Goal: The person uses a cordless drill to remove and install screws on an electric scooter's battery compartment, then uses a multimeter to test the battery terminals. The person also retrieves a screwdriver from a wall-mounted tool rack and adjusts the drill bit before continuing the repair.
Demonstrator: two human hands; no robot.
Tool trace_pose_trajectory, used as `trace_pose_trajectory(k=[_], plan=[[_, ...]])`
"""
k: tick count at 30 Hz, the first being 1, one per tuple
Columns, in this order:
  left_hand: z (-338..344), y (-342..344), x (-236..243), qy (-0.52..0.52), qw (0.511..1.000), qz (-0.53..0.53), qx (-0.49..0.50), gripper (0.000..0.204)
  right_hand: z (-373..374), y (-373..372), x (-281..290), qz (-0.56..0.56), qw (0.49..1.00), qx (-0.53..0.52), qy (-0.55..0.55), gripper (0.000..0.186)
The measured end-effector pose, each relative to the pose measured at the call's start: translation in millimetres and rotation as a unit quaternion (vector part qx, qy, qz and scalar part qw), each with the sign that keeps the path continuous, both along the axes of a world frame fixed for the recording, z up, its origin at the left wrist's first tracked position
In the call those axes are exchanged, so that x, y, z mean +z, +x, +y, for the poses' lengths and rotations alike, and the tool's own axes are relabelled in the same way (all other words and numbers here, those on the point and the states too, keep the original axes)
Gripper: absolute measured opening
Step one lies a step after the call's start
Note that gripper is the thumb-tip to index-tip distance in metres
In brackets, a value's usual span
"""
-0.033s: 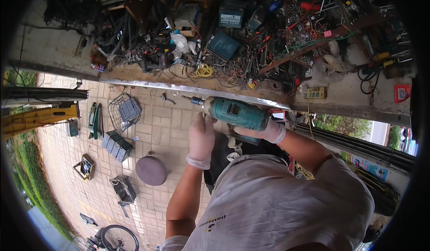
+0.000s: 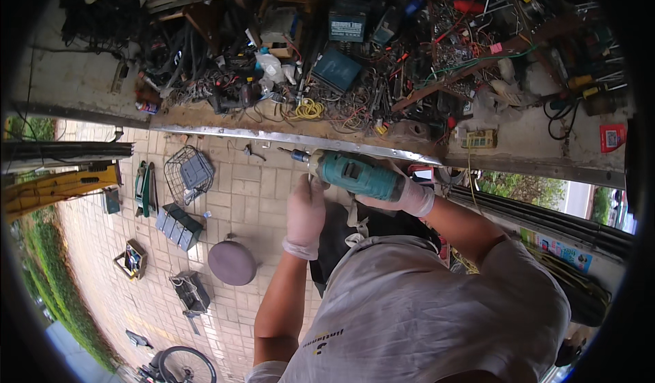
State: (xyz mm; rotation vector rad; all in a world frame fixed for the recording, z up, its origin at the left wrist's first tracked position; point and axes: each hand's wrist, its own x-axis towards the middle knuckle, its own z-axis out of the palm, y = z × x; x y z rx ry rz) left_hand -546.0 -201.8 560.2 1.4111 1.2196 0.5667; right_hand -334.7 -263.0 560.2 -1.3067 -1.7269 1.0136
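The right hand (image 2: 413,200) has its fingers wrapped closed around the rear of the green power drill (image 2: 360,175), while the left hand (image 2: 303,212) has its fingers bent closed on the front of the same tool, just behind the dark chuck. The drill thus lies between the two sets of fingers, its bit (image 2: 284,151) jutting out beyond the left ones, away from the palm.

Beyond the fingertips of both hands runs the bright metal edge (image 2: 273,136) of the cluttered workbench (image 2: 198,116), near the drill's upper side. To the left of the left fingers the brick paving (image 2: 239,178) spreads widely; a wire basket (image 2: 190,175) and a round stool (image 2: 232,263) stand there, well apart from them. On the right fingers' near side the person's shirt (image 2: 423,308) limits the room.

The drill's handle and trigger are mostly hidden beneath its body and the right hand. Exactly which part the left fingertips pinch is hard to make out, as is the gap between bit and metal edge.
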Motion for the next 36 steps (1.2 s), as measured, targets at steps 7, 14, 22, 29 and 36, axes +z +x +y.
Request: trace_pose_trajectory(k=[7, 14, 22, 29, 36], plan=[[23, 21, -88, -0.32, 0.942, 0.045, -0.089, 0.034, 8, 96, -53, 0.042, 0.992, -0.108, -0.055, 0.062], [35, 144, -235, -0.417, 0.906, 0.034, -0.066, 0.034, -71, 184, -101, 0.107, 0.909, -0.311, -0.256, 0.065], [106, 292, -302, -0.122, 0.989, 0.025, -0.08, 0.055, -99, 208, -88, 0.096, 0.908, -0.265, -0.309, 0.072], [-12, -12, -247, -0.243, 0.959, 0.106, 0.103, 0.033, -21, 160, -99, 0.04, 0.97, -0.085, -0.224, 0.053], [-250, -223, -184, -0.236, 0.79, 0.046, 0.564, 0.043, 95, -8, -80, -0.045, 0.944, 0.289, -0.152, 0.061]])
